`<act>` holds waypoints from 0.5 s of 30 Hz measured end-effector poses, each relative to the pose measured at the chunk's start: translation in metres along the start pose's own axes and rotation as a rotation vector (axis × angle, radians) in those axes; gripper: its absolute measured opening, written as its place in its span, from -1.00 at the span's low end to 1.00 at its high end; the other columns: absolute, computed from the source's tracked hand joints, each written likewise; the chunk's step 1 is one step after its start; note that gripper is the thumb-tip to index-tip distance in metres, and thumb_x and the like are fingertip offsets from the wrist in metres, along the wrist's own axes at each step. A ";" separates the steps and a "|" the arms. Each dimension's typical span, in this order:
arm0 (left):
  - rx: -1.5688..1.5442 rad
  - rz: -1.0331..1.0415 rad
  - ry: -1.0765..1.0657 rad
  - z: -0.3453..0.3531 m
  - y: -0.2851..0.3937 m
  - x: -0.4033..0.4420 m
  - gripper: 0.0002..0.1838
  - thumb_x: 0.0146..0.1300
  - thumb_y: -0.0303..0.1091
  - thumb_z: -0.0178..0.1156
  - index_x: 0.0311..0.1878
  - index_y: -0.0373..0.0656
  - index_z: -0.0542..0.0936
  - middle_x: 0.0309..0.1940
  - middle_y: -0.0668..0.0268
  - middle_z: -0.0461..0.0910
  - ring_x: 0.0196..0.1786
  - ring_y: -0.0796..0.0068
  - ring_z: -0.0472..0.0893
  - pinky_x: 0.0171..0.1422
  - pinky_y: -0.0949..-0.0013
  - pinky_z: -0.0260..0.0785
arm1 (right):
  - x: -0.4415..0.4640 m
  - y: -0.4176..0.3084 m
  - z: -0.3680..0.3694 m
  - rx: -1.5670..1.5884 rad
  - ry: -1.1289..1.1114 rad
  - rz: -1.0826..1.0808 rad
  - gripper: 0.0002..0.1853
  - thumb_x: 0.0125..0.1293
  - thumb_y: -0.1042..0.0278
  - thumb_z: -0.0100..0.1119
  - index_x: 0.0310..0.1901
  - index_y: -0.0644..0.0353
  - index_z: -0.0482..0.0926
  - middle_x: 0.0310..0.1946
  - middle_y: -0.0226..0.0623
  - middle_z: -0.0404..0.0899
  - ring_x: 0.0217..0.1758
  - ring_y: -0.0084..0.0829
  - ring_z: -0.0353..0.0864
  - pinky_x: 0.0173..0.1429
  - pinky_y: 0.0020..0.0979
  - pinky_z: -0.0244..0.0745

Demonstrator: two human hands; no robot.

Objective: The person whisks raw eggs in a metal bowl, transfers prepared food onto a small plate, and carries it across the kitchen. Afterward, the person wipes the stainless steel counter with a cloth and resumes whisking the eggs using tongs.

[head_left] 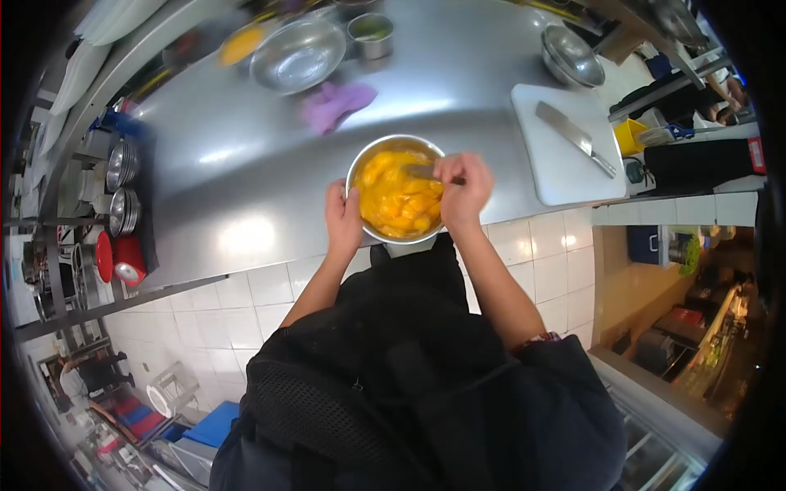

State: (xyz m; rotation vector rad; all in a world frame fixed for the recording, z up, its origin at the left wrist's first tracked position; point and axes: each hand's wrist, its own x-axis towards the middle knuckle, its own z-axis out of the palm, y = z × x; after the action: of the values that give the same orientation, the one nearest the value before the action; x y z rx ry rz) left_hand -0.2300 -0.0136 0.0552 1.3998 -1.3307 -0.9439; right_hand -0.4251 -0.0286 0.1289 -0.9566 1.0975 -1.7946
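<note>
Two hands and a bowl of yellow food
The left hand (pixel 344 214) grips the round silver metal bowl (pixel 352 182) of shiny yellow-orange chunks (pixel 399 195) between the hands; the right hand (pixel 464 188) holds a grey metal utensil (pixel 421 171) in them.

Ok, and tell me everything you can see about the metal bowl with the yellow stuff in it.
The bowl is round, silvery and metal-looking, with a thin rim and a smooth inner wall. It sits upright at the near edge of the counter; whether it rests there or is held just above isn't clear. Glossy yellow-orange pieces fill much of it. The left hand grips its side, while the right hand holds a utensil dipping in.
</note>
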 end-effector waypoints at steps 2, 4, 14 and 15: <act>-0.008 0.025 -0.003 -0.001 -0.012 -0.007 -0.73 0.48 -0.33 0.05 0.08 -0.32 0.49 -0.16 0.29 0.50 -0.13 0.57 0.44 0.04 0.45 0.34 | -0.006 0.003 0.000 0.022 -0.061 0.214 -0.61 0.33 0.40 -0.05 -0.70 0.22 0.32 -0.74 -0.24 0.33 -0.61 -0.39 0.40 -0.39 -0.35 0.33; -0.046 0.076 0.024 0.008 -0.008 0.014 -0.71 0.48 -0.32 0.04 0.11 -0.33 0.48 -0.19 0.29 0.50 -0.15 0.57 0.44 0.04 0.45 0.34 | 0.001 -0.016 0.004 0.198 -0.079 0.164 -0.61 0.34 0.40 -0.05 -0.70 0.22 0.32 -0.74 -0.25 0.34 -0.59 -0.39 0.40 -0.37 -0.36 0.33; -0.210 -0.068 -0.012 0.006 -0.007 -0.001 -0.87 0.43 -0.43 0.06 -0.09 -0.31 0.46 -0.10 0.17 0.47 -0.11 0.40 0.45 0.05 0.37 0.34 | -0.005 -0.002 0.006 -0.096 0.056 -0.093 -0.60 0.39 0.36 -0.05 -0.66 0.20 0.28 -0.73 -0.23 0.30 -0.63 -0.37 0.31 -0.43 -0.34 0.27; -0.229 -0.072 -0.009 0.004 -0.004 0.000 -0.87 0.42 -0.43 0.06 -0.11 -0.31 0.45 -0.07 0.15 0.48 -0.10 0.40 0.46 0.06 0.36 0.35 | -0.015 -0.004 0.006 -0.096 0.064 -0.088 -0.60 0.39 0.36 -0.05 -0.66 0.20 0.28 -0.73 -0.23 0.30 -0.63 -0.37 0.31 -0.43 -0.34 0.27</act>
State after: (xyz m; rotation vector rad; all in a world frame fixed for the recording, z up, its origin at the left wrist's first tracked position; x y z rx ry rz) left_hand -0.2329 -0.0147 0.0499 1.2748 -1.1450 -1.1149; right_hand -0.4146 -0.0154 0.1317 -1.0245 1.2081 -1.8689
